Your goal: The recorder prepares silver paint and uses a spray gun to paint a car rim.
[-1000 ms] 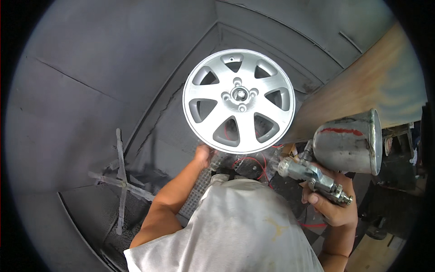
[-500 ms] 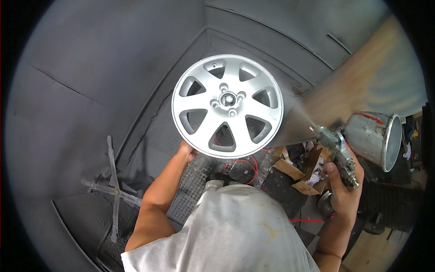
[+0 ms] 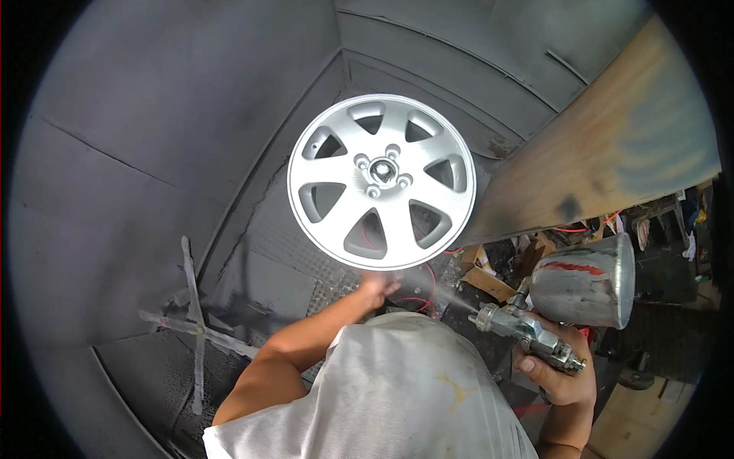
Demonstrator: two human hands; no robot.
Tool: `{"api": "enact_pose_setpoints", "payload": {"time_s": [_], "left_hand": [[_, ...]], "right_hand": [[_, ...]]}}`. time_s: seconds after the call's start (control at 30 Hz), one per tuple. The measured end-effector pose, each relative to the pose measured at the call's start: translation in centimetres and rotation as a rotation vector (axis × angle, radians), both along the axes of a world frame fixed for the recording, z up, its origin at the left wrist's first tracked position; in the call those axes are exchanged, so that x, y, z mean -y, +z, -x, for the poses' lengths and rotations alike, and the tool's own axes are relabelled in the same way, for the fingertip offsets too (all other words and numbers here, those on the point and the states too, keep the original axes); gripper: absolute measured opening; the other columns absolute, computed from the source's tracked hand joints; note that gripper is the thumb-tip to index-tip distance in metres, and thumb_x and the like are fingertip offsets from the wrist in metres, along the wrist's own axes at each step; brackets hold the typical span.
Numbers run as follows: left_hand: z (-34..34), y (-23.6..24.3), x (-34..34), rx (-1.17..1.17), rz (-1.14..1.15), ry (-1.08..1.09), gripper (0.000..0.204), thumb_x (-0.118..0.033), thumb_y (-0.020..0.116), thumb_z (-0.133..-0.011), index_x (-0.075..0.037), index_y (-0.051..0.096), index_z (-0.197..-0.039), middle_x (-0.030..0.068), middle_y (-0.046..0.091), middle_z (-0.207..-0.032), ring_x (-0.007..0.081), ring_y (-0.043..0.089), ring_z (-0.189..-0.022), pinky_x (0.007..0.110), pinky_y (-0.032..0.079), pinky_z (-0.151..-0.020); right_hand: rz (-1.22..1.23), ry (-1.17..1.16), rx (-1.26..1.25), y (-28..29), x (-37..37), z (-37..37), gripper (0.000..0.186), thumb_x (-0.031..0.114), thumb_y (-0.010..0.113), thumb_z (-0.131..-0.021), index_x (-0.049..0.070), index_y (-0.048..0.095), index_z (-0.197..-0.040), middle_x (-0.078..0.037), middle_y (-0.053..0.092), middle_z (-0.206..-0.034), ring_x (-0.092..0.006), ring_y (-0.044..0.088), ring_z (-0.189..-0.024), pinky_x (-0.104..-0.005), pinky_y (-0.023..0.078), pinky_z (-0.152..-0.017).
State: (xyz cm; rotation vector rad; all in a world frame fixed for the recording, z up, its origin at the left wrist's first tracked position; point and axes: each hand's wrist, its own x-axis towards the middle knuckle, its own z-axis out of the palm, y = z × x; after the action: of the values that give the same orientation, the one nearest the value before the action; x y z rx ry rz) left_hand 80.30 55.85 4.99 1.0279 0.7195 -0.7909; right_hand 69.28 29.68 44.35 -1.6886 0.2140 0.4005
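A silver alloy wheel (image 3: pixel 396 218) with wide spokes stands in front of me, its face up toward me. My left hand (image 3: pixel 377 288) is at the wheel's near edge, fingers blurred and partly hidden, so I cannot tell whether they grip the rim. To the right, my right hand (image 3: pixel 562 375) is closed around a metal spray gun (image 3: pixel 527 334), thumb along its body. A grey paint cup (image 3: pixel 582 281) with a red streak is mounted on the gun. Fine mist leaves the nozzle toward the left, passing just below the wheel's near edge.
Grey, paint-dusted walls (image 3: pixel 138 99) enclose the left and far sides. A tan panel (image 3: pixel 581 153) leans at the right. Lower left stands a cross-shaped stand (image 3: pixel 197 330). Open cardboard boxes (image 3: pixel 489 284) and a red hose (image 3: pixel 430 287) lie on the floor beyond the gun.
The wheel has turned counter-clockwise. My left hand has moved right along its near edge. My right hand has brought the spray gun left and nearer me, its mist now lower.
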Motion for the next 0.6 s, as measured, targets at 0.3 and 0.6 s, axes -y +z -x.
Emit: {"api": "enact_pose_setpoints", "payload": {"time_s": [0.3,0.6], "left_hand": [[2.5,0.4,1.2,0.621,0.463,-1.106,0.044,-0.027,0.058,-0.099,-0.003,0.054,-0.136,0.0148,0.059,-0.134,0.0213,0.055,-0.125,0.033,0.044,-0.104],[0.7,4.5,-4.2,0.632,-0.080,-1.706,0.056,-0.047,0.050,-0.100,-0.012,0.051,-0.145,0.0116,0.052,-0.148,0.0276,0.048,-0.136,0.036,0.036,-0.113]], "right_hand": [[0.300,-0.371,0.215,2.2,-0.7,-0.4,0.067,0.025,0.079,-0.081,-0.008,0.055,-0.134,-0.004,0.063,-0.080,-0.0107,0.056,-0.067,-0.0250,0.044,-0.063],[0.026,-0.324,0.222,1.6,-2.7,2.0,0.075,0.030,0.083,-0.077,-0.013,0.054,-0.132,-0.010,0.062,-0.073,-0.0146,0.058,-0.063,-0.0266,0.044,-0.058]]}}
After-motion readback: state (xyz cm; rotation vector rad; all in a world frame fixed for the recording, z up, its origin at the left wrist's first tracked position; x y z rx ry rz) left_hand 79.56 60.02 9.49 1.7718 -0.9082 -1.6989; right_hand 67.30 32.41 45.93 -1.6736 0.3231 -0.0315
